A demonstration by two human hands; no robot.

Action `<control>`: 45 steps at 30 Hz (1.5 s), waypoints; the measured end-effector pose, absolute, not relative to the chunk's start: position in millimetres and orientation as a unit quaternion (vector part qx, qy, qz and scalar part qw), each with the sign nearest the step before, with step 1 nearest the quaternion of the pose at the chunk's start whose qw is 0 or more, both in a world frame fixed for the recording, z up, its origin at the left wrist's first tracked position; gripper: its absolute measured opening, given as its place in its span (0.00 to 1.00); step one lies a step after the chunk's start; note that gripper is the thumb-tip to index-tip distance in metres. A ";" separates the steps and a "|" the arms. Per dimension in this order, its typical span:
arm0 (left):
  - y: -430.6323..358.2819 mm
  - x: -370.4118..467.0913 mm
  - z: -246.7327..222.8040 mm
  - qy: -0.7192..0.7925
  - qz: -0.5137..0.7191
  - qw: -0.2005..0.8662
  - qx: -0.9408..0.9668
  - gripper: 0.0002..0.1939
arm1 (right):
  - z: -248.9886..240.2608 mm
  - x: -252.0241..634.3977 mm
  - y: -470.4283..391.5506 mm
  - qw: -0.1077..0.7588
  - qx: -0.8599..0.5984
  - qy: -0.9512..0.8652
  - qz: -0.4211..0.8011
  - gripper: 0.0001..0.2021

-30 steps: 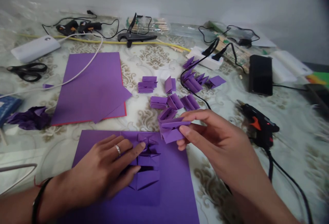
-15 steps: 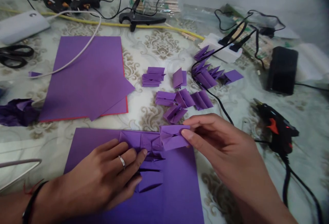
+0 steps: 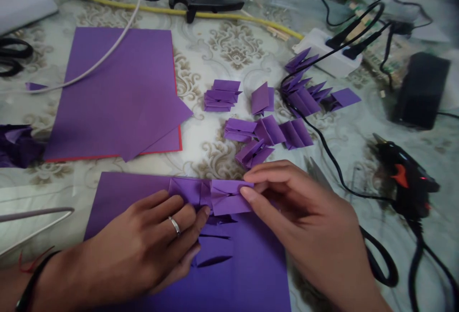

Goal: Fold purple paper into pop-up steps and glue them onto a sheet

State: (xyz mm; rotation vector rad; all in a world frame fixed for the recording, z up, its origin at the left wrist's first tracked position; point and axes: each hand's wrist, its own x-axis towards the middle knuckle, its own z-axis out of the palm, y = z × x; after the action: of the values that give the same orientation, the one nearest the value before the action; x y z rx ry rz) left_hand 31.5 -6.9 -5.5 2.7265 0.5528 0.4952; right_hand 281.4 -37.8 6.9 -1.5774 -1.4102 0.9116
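Note:
Between its thumb and fingers, my right hand (image 3: 301,221) pinches a folded purple paper piece (image 3: 229,197) by its right end, above the top edge of a purple sheet (image 3: 260,254). My left hand (image 3: 154,240), with a ring on one finger, has its fingers together, pressing on folded purple pieces (image 3: 186,191) at the sheet's upper middle. What its fingertips grip, if anything, is hidden. Further slitted or folded purple paper (image 3: 215,250) shows just right of my left thumb.
Several folded purple pieces (image 3: 268,130) lie beyond my right hand. Purple sheets (image 3: 118,92) with a red edge are at the left. A glue gun (image 3: 405,173) lies at the right, near scissors (image 3: 380,259) partly under my right hand. A white power strip (image 3: 328,54) stands behind.
My right hand has moved the folded piece left, so it now overlaps the pieces by my left fingers. My left hand stays pressed there. The view has shifted, showing scissors under my right hand.

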 end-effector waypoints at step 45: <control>-14.0 27.7 -12.1 0.214 0.151 0.202 0.944 0.09 | 10.5 299.9 -42.5 0.378 -0.614 -0.579 0.380 0.14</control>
State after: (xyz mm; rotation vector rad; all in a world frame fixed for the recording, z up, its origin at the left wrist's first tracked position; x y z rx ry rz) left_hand 27.7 -14.0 -12.1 2.6356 0.5984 0.4216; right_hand 299.9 -42.5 10.5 -1.5706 -1.4805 0.9721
